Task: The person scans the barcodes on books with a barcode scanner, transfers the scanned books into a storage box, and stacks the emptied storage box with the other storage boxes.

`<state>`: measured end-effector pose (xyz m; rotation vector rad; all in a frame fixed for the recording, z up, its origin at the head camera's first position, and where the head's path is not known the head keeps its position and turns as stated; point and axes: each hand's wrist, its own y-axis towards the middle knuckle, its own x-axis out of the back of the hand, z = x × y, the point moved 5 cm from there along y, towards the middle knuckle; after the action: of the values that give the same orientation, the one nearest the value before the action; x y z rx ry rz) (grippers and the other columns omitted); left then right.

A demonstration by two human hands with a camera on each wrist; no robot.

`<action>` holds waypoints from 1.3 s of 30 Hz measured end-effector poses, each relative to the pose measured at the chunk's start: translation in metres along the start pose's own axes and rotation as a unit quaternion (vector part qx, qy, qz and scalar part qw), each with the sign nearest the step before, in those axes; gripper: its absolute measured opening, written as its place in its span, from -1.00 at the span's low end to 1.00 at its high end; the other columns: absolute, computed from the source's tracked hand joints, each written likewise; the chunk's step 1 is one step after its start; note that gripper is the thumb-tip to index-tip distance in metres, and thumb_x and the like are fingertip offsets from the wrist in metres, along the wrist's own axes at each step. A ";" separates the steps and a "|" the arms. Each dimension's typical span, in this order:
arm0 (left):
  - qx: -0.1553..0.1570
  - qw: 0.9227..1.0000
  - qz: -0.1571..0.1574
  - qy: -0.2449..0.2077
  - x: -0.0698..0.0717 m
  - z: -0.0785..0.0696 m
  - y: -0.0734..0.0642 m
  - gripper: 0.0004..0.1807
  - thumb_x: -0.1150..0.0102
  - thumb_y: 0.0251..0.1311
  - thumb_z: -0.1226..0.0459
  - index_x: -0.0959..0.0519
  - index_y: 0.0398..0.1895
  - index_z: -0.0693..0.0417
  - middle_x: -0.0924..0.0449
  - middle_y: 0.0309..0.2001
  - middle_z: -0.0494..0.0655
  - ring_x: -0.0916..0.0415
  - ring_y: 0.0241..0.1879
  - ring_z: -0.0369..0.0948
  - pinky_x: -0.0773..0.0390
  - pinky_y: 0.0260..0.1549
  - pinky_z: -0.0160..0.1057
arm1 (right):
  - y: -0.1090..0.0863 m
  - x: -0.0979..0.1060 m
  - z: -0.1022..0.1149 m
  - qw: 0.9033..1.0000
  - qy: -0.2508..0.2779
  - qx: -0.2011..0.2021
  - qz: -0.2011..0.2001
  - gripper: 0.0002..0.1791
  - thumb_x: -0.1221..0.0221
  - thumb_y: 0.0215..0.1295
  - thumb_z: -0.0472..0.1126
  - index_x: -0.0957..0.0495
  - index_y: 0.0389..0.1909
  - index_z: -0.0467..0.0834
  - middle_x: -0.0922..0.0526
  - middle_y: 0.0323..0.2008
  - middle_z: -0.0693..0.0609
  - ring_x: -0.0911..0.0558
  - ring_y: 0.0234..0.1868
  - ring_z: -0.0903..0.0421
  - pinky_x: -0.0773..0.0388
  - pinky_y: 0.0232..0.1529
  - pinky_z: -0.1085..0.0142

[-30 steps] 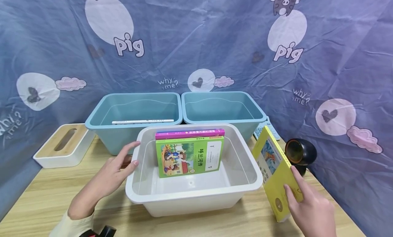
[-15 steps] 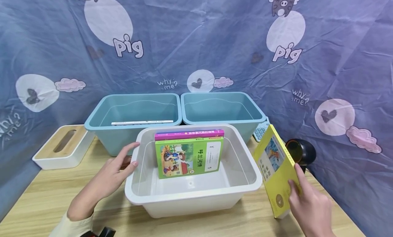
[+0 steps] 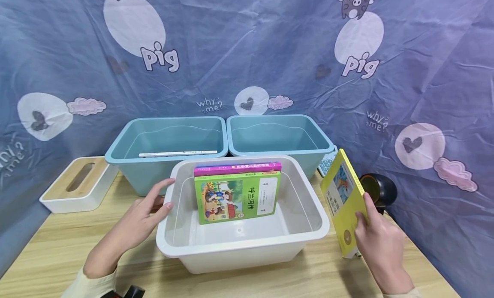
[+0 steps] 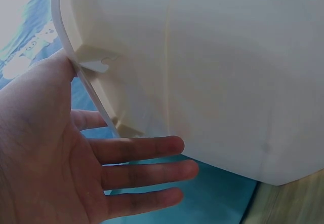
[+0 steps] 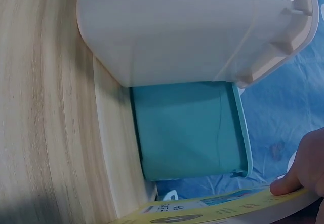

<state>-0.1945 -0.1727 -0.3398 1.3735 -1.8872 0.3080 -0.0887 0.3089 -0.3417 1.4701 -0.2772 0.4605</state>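
Note:
A white plastic bin [image 3: 247, 246] stands in the middle of the table in the head view. Inside it, a green book [image 3: 231, 199] stands on its long edge in front of a purple one [image 3: 235, 167]. My left hand [image 3: 137, 225] rests at the bin's left rim, thumb and index finger on the edge. In the left wrist view its other fingers [image 4: 147, 176] stretch out straight below the rim. Right of the bin, my right hand [image 3: 382, 242] pinches a yellow book [image 3: 351, 223] by its edge, thumb on the cover. The book stands tilted, with a shadow on the table below it.
Two blue-green bins stand behind, the left one [image 3: 166, 137] holding a thin white-edged book [image 3: 177, 153], the other [image 3: 278, 137] beside it. A wood-lidded tissue box [image 3: 79, 184] sits left. Behind the yellow book are a black cup [image 3: 386, 191] and a blue calculator [image 3: 325, 166].
My right hand and the yellow book have shifted slightly away from me and to the left, the book's lower end rising in view. The left hand has stayed at the rim.

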 end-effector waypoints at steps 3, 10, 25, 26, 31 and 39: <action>0.000 1.000 -0.001 0.002 0.000 0.000 0.000 -0.42 -0.02 0.51 0.18 -0.14 0.51 -0.05 -0.73 0.00 0.13 -0.70 -0.07 -0.15 -0.66 -0.22 -0.29 | 0.001 -0.001 0.001 1.000 -0.002 -0.004 0.004 -0.43 -0.28 -0.04 -0.47 -0.57 0.12 -0.36 -0.59 -0.66 -0.36 -0.40 -0.83 -0.21 -0.03 -0.83 0.08; 0.003 1.000 0.000 0.006 0.001 0.000 0.000 -0.42 -0.01 0.52 0.17 -0.13 0.52 -0.07 -0.73 0.00 0.11 -0.69 -0.06 -0.13 -0.66 -0.20 -0.26 | 0.002 -0.003 0.003 1.000 -0.006 -0.008 0.011 -0.42 -0.28 -0.04 -0.46 -0.55 0.13 -0.36 -0.59 -0.65 -0.37 -0.41 -0.83 -0.22 -0.06 -0.83 0.05; -0.001 1.000 -0.001 0.009 0.001 0.001 -0.001 -0.41 -0.02 0.51 0.16 -0.13 0.52 -0.09 -0.74 -0.02 0.07 -0.68 -0.08 -0.21 -0.65 -0.19 -0.28 | 0.003 -0.003 0.006 1.000 -0.002 -0.007 0.018 -0.43 -0.28 -0.02 -0.46 -0.54 0.13 -0.39 -0.63 -0.57 -0.43 -0.48 -0.78 -0.29 -0.15 -0.82 -0.05; -0.002 1.000 -0.002 0.009 0.001 0.001 -0.001 -0.41 -0.02 0.51 0.17 -0.13 0.52 -0.09 -0.74 -0.02 0.07 -0.68 -0.08 -0.22 -0.66 -0.19 -0.28 | 0.003 -0.003 0.006 1.000 -0.001 -0.006 0.018 -0.43 -0.28 -0.03 -0.46 -0.54 0.13 -0.39 -0.63 -0.57 -0.43 -0.48 -0.78 -0.29 -0.15 -0.82 -0.06; -0.003 1.000 -0.002 0.010 0.001 0.001 -0.001 -0.41 -0.02 0.51 0.17 -0.14 0.52 -0.08 -0.74 -0.02 0.06 -0.68 -0.09 -0.25 -0.66 -0.19 -0.27 | 0.003 -0.003 0.006 1.000 0.000 -0.008 0.024 -0.42 -0.29 -0.02 -0.46 -0.53 0.14 -0.40 -0.64 -0.55 -0.44 -0.49 -0.77 -0.28 -0.16 -0.83 -0.04; -0.004 1.000 -0.001 0.011 0.000 0.000 -0.001 -0.41 -0.02 0.51 0.17 -0.14 0.52 -0.06 -0.74 -0.03 0.06 -0.67 -0.09 -0.25 -0.66 -0.19 -0.26 | 0.002 -0.004 0.008 1.000 0.008 -0.007 0.026 -0.38 -0.32 -0.09 -0.49 -0.54 0.13 -0.41 -0.63 -0.56 -0.44 -0.49 -0.76 -0.29 -0.15 -0.83 0.01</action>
<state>-0.1938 -0.1731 -0.3394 1.3609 -1.8672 0.3126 -0.0927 0.3005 -0.3407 1.4465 -0.3063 0.5118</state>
